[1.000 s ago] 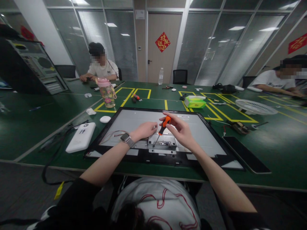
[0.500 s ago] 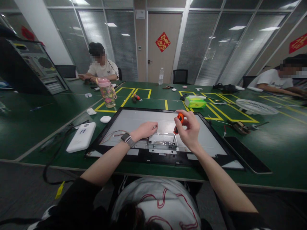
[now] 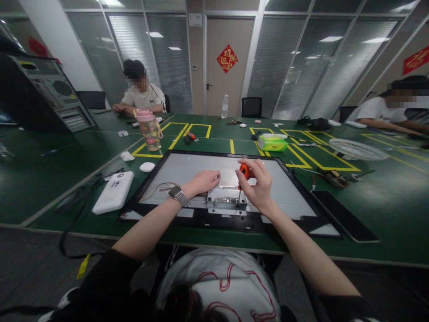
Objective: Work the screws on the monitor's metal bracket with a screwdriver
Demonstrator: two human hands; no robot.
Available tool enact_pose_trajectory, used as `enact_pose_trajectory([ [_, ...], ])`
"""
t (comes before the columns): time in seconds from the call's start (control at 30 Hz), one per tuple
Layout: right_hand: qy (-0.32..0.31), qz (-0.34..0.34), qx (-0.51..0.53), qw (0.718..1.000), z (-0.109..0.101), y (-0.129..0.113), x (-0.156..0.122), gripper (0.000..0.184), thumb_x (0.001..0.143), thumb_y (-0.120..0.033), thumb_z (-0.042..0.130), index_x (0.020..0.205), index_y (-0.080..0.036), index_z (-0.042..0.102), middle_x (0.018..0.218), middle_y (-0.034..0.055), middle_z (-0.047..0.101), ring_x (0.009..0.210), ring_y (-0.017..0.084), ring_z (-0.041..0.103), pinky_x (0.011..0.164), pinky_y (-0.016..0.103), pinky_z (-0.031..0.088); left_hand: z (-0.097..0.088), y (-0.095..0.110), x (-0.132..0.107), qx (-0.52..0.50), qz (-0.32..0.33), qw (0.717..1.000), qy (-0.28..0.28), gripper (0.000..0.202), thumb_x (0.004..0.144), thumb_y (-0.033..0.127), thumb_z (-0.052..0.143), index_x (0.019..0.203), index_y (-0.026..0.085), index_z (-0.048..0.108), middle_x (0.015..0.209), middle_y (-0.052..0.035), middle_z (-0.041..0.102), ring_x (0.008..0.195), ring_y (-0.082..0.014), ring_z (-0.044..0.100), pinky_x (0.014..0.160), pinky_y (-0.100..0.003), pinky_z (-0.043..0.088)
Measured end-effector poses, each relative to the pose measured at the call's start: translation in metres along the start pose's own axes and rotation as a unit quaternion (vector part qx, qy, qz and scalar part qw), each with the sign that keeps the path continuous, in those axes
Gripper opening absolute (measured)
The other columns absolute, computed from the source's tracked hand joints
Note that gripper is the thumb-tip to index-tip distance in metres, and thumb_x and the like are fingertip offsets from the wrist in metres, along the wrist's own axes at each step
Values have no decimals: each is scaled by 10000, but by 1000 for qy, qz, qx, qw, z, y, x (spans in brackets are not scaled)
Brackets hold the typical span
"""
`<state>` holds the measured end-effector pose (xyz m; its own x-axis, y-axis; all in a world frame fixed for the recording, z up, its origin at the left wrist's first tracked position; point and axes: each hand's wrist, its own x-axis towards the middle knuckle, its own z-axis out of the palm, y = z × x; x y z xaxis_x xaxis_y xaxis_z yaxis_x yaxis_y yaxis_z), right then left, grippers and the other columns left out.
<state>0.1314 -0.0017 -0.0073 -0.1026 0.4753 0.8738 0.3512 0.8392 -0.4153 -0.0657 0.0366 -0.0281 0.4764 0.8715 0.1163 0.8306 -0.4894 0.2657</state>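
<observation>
A flat display panel (image 3: pixel 177 172) with a black frame and pale grey back lies on the table before me. At its near middle sits a metal bracket (image 3: pixel 223 200). My right hand (image 3: pixel 258 183) grips the orange and black handle of a screwdriver (image 3: pixel 244 170), whose shaft points down at the bracket's right end. The tip's exact contact is too small to make out. My left hand (image 3: pixel 206 180) rests at the bracket's upper left, its fingers curled together; whether something is pinched in them is hidden. Thin wires (image 3: pixel 161 188) run left from under that wrist.
Left of the panel are a white power bank (image 3: pixel 114 192), a white oval case (image 3: pixel 147 167) and a pink-lidded bottle (image 3: pixel 149 129). A black phone-like slab (image 3: pixel 345 217) lies right, and a green packet (image 3: pixel 273 142) behind. Two people sit across the table (image 3: pixel 395 201).
My right hand and the screwdriver have shifted slightly left, and the screwdriver stands more upright. My left hand and the panel have stayed in place.
</observation>
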Motion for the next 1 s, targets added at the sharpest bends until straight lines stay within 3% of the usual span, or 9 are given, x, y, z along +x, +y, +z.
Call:
enact_pose_trajectory([
  [0.2, -13, 109, 164, 980, 1, 2, 5, 121, 873, -335, 646, 813, -234, 677, 812, 31, 603, 794, 186, 596, 701, 332, 516, 2, -4, 1, -15, 3, 1000, 1, 199, 924, 200, 443, 938, 169, 639, 845, -55, 684, 773, -190, 609, 750, -291, 463],
  [0.33, -66, 166, 207, 962, -1, 5, 10, 224, 914, -405, 586, 994, -241, 716, 786, 22, 642, 730, 172, 588, 711, 337, 513, -2, 7, 1, -138, 21, 989, 53, 153, 885, 160, 482, 916, 156, 631, 907, -63, 678, 851, -192, 607, 832, -326, 475],
  [0.4, -76, 178, 214, 958, -3, 6, 12, 270, 938, -423, 547, 1062, -237, 699, 795, 22, 660, 713, 166, 589, 720, 332, 512, -6, 18, 0, -303, 55, 950, 46, 143, 897, 175, 490, 940, 143, 622, 943, -71, 678, 896, -188, 622, 860, -333, 486],
  [0.5, -63, 169, 204, 962, -7, 7, 13, 262, 949, -433, 528, 998, -227, 682, 816, 24, 673, 694, 158, 580, 718, 320, 501, -12, 33, -3, -503, 101, 858, -22, 187, 850, 151, 570, 1033, 135, 604, 1050, -101, 675, 993, -206, 636, 914, -364, 494],
  [0.6, -71, 160, 185, 967, -12, 11, 15, 259, 957, -430, 520, 951, -224, 677, 836, 29, 673, 728, 167, 591, 745, 323, 497, -14, 39, -5, -580, 95, 807, -57, 293, 846, 146, 589, 1139, 148, 600, 1221, -133, 631, 1089, -223, 619, 968, -390, 482],
  [0.7, -95, 142, 175, 970, -14, 17, 17, 268, 966, -423, 508, 954, -231, 695, 906, 40, 667, 833, 186, 623, 822, 339, 496, -13, 41, -4, -614, 121, 778, -53, 309, 893, 228, 593, 1192, 149, 599, 1269, -147, 616, 1116, -233, 612, 990, -414, 471],
  [0.8, -108, 108, 179, 972, -15, 15, 21, 258, 968, -406, 514, 946, -244, 714, 996, 56, 665, 972, 210, 637, 904, 363, 493, -10, 47, -4, -612, 136, 778, -49, 332, 902, 339, 636, 1160, 131, 624, 1189, -153, 663, 1078, -249, 634, 962, -421, 484],
  [0.9, -134, 69, 160, 975, -26, 2, 27, 252, 986, -364, 493, 998, -256, 721, 1098, 75, 677, 1101, 233, 624, 969, 403, 490, -6, 53, -4, -579, 123, 806, -3, 353, 871, 413, 684, 1048, 107, 665, 1037, -135, 711, 968, -234, 662, 910, -393, 504],
  [1.0, -82, 16, 73, 994, -49, -15, 30, 237, 979, -336, 527, 1156, -265, 669, 1218, 90, 649, 1148, 231, 611, 976, 404, 505, -3, 54, -4, -572, 103, 813, 19, 372, 862, 428, 694, 1031, 97, 680, 980, -129, 729, 920, -223, 674, 885, -375, 510],
])
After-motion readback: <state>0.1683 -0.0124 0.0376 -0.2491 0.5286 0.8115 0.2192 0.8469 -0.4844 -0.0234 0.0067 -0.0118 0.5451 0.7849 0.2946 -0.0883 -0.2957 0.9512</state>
